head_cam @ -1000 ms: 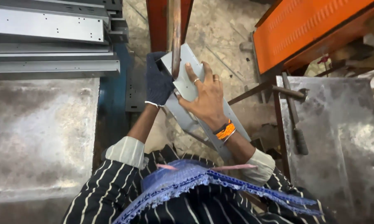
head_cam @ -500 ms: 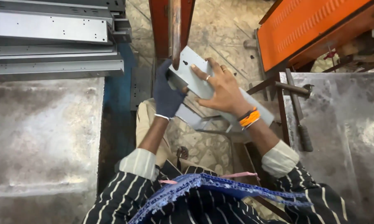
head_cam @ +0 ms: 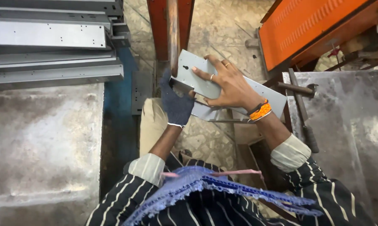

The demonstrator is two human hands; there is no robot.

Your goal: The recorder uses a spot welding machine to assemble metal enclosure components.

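While one flat grey perforated metal plate sits at the rusty post, gloved left hand grips its edge; bare right hand presses flat, fingers spread.

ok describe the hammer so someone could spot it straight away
Look at the grey metal table on the right, below the orange machine cover. The hammer lies along its left edge, the only long-handled tool there, with a dark grip.
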